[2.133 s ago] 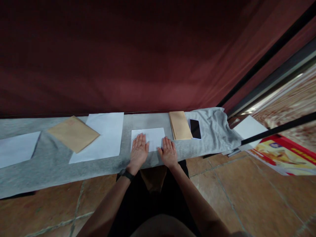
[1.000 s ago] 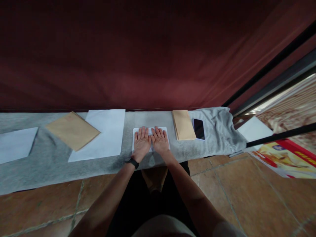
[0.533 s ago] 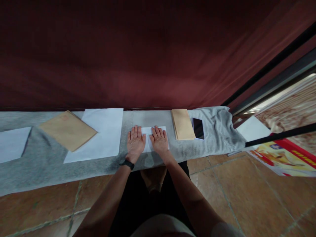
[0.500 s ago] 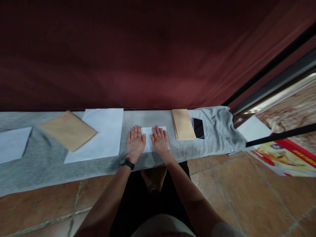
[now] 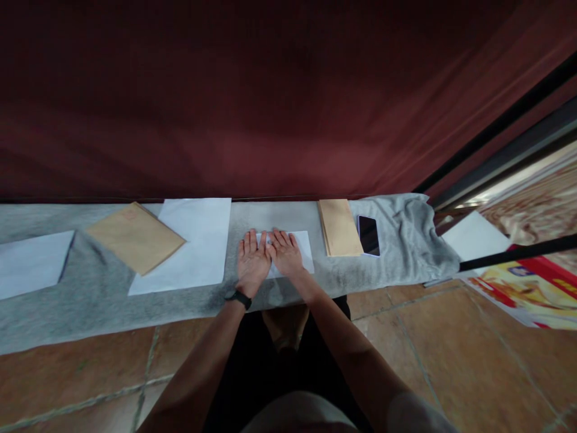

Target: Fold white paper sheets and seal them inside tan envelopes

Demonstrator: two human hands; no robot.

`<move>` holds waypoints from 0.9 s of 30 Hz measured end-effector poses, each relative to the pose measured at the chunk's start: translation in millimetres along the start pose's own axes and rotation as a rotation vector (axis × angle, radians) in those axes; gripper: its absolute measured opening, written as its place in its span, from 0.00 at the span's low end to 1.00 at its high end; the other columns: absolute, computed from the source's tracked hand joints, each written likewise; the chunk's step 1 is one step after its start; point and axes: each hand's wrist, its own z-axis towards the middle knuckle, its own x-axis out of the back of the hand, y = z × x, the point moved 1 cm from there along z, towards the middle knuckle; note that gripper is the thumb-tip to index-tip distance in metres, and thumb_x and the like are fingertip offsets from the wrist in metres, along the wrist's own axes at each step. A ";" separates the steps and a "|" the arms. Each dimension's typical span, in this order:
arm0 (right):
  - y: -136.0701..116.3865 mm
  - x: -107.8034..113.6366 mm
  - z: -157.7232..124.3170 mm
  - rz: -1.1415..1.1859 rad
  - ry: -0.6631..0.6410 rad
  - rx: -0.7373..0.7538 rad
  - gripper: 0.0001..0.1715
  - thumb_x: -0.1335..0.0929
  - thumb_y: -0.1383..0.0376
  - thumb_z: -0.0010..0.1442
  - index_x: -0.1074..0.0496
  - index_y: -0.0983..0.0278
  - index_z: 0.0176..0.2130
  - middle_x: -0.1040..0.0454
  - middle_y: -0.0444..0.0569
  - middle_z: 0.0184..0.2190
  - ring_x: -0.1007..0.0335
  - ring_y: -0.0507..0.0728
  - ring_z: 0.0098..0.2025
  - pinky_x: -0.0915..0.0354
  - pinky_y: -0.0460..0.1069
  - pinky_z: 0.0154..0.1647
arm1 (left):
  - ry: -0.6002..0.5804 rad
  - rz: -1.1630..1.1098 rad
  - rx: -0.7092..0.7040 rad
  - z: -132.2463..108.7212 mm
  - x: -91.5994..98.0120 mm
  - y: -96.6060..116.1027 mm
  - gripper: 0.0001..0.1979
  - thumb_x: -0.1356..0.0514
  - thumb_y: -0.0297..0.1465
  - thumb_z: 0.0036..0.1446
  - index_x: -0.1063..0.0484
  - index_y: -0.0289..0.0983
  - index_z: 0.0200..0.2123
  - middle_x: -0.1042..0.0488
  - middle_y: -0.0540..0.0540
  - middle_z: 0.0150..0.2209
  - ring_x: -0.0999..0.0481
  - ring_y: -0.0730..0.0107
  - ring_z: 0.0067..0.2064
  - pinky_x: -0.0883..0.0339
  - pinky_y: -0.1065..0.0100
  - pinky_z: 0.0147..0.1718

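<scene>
A small white sheet of paper [image 5: 306, 248], looking folded, lies on the grey cloth in front of me. My left hand [image 5: 253, 260] rests flat over its left end, palm down with fingers stretched. Right beside it, my right hand [image 5: 285, 255] presses flat on the middle of the paper, its thumb side against the left hand. Neither hand grips anything. The paper's right part shows; its left part is hidden under the hands.
Left of my hands lie larger white sheets [image 5: 202, 252] with brown envelopes [image 5: 137, 237] on top, and another white paper [image 5: 33, 264]. To the right are a stack of brown envelopes [image 5: 341, 228] and a phone [image 5: 369, 236]. A dark red curtain [image 5: 279, 120] hangs behind.
My right hand has slid left across the paper until it meets the left hand, baring more of the paper's right part. The view has shifted slightly.
</scene>
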 end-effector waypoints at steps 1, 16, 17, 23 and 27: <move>0.9 -0.6 -0.3 -0.006 0.004 -0.008 0.28 0.43 0.57 0.76 0.39 0.61 0.70 0.42 0.51 0.72 0.47 0.61 0.73 0.54 0.61 0.74 | 0.001 0.001 0.003 -0.2 0.7 0.5 0.29 0.56 0.35 0.71 0.44 0.36 0.72 0.51 0.35 0.75 0.53 0.48 0.75 0.54 0.44 0.70; 35.5 9.5 -26.0 -0.100 0.107 -0.170 0.33 0.43 0.56 0.76 0.43 0.69 0.71 0.45 0.62 0.72 0.48 0.66 0.73 0.51 0.64 0.72 | 0.023 -0.035 0.072 1.8 0.8 2.6 0.32 0.56 0.38 0.70 0.47 0.26 0.72 0.49 0.31 0.73 0.52 0.50 0.75 0.55 0.47 0.71; 37.2 10.2 -29.2 -0.105 0.120 -0.171 0.33 0.43 0.56 0.76 0.43 0.70 0.71 0.44 0.63 0.72 0.48 0.66 0.73 0.51 0.64 0.72 | 0.031 -0.039 0.079 1.7 0.4 2.7 0.33 0.56 0.39 0.70 0.47 0.25 0.71 0.49 0.30 0.73 0.51 0.49 0.75 0.54 0.47 0.71; 43.2 13.0 -42.0 -0.142 0.140 -0.191 0.34 0.43 0.54 0.76 0.44 0.71 0.71 0.44 0.63 0.72 0.47 0.66 0.73 0.51 0.63 0.72 | 0.075 -0.061 0.091 -1.4 2.4 -3.1 0.34 0.58 0.40 0.70 0.46 0.20 0.70 0.48 0.27 0.72 0.50 0.47 0.74 0.55 0.47 0.71; 42.0 14.0 -42.2 -0.132 0.125 -0.204 0.35 0.42 0.53 0.76 0.44 0.72 0.72 0.45 0.63 0.72 0.48 0.66 0.73 0.51 0.63 0.72 | 0.092 -0.061 0.107 -2.5 8.2 -6.1 0.34 0.59 0.40 0.71 0.43 0.20 0.69 0.44 0.27 0.71 0.48 0.46 0.74 0.54 0.46 0.71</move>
